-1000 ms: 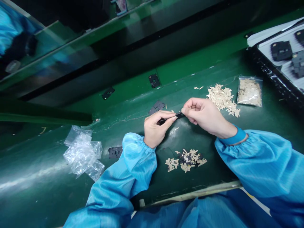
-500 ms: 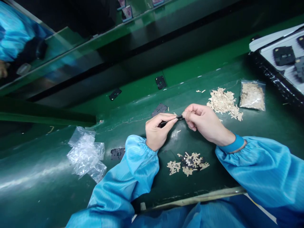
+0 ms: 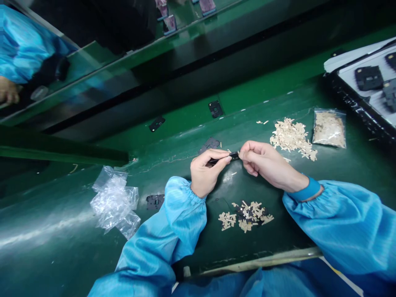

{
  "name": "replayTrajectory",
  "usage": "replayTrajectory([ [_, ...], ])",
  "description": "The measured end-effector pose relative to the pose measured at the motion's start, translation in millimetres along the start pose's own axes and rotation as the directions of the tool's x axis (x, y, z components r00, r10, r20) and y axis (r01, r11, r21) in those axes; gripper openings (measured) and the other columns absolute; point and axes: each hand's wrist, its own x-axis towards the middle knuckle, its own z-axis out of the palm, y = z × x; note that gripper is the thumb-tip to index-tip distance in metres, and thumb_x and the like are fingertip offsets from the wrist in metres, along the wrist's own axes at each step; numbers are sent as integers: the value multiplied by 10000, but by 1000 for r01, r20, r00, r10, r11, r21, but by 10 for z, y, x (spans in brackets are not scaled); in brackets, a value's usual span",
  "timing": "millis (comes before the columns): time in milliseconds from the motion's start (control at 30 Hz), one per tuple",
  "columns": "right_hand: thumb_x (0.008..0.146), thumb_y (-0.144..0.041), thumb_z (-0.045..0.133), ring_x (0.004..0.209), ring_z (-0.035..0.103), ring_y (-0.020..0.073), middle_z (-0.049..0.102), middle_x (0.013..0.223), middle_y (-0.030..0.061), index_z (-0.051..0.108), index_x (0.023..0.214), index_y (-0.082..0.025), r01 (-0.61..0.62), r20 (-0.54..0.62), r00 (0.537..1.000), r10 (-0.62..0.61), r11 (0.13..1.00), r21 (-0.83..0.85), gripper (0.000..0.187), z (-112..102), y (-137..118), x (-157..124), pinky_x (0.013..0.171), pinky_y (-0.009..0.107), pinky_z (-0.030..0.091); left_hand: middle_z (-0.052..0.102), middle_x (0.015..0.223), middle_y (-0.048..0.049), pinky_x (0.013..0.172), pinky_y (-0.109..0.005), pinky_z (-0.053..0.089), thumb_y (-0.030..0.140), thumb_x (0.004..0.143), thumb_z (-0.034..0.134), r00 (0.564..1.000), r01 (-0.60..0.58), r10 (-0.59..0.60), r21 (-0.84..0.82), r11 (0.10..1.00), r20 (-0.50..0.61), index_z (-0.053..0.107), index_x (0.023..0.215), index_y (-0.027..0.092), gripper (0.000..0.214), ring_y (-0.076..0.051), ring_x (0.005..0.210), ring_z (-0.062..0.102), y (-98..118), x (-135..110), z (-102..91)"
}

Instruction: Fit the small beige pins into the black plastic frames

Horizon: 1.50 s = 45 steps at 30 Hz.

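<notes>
My left hand [image 3: 206,169] pinches a flat black plastic part [image 3: 234,156], seen edge-on between thumb and fingers. At the part's right end, my right hand [image 3: 262,161] has thumb and index finger pressed together; what they hold, if anything, is too small to make out. Just behind my left hand lies a dark plastic plate [image 3: 210,143] with cut-outs. Small beige strips form a loose pile [image 3: 291,135] beyond my right hand. Nearer my body is a mixed heap [image 3: 252,214] of beige strips and little black pieces.
A clear zip bag [image 3: 329,128] of beige strips lies right of the pile. Clear plastic bags [image 3: 116,202] are heaped at left. Black plastic parts [image 3: 215,109] sit along the back. A black-edged tray [image 3: 360,103] holds more at right. Another person's sleeve [image 3: 24,45] shows at upper left.
The view has shifted slightly, so the scene sits a little lower in the picture. Both hands keep nearly the same pose at the black plastic part.
</notes>
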Motion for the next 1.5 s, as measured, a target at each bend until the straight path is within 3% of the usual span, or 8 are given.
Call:
replayTrajectory([
  [233,940,-334,660,536,439,87,512,632,-49,642,909,-196,128,-9,992,-128,992,11,143,0,1,-16,510,227,345,766,789,-41,647,-240,600,265,779,844,993,117,-114,-124,985,28,745,784,165,141,-122,651,718,31,38,17],
  [433,897,-370,745,558,455,94,523,612,-57,610,911,-206,11,112,993,-36,978,210,213,54,50,-58,559,230,367,755,747,-34,587,-216,592,358,738,871,968,249,-249,-167,954,18,744,790,148,250,-121,586,713,50,48,26],
  [567,909,-308,732,568,501,98,574,636,-38,638,942,-194,-5,135,991,-19,985,171,151,-6,1,-63,578,237,407,752,717,-35,595,-234,587,363,781,840,956,289,-278,-135,948,99,758,855,152,238,-135,589,713,86,96,-26],
  [633,935,-298,700,579,526,107,592,649,-27,654,967,-193,36,107,993,-48,993,109,120,-32,-35,-65,580,243,417,759,731,-32,618,-244,584,340,809,817,964,228,-220,-38,973,147,770,876,164,194,-134,595,707,121,125,-62],
  [767,946,-291,688,624,574,127,620,683,-20,652,1016,-210,72,103,992,-80,994,78,113,4,-54,-90,629,265,457,786,817,-30,712,-245,579,264,852,779,984,-79,47,189,979,170,787,870,199,68,-144,726,734,192,149,-109],
  [900,925,-292,713,679,597,141,639,729,-13,644,1008,-224,117,64,990,-124,988,102,129,100,-6,-133,683,291,489,795,880,-36,759,-250,589,205,885,744,960,-270,247,199,942,133,778,922,200,50,-143,796,747,224,118,-102],
  [1167,943,-260,699,716,606,133,625,771,-16,664,1013,-236,189,48,979,-197,973,136,82,144,38,-171,697,291,490,798,914,-34,793,-251,599,137,865,754,912,-410,394,208,888,118,758,988,211,144,-138,836,757,198,75,-88],
  [1500,908,-234,699,673,588,125,624,730,-22,623,878,-229,178,12,982,-188,949,260,82,245,67,-157,649,275,480,803,919,-25,776,-244,596,105,848,759,894,-448,424,249,859,145,758,1022,227,213,-138,828,760,180,18,-72],
])
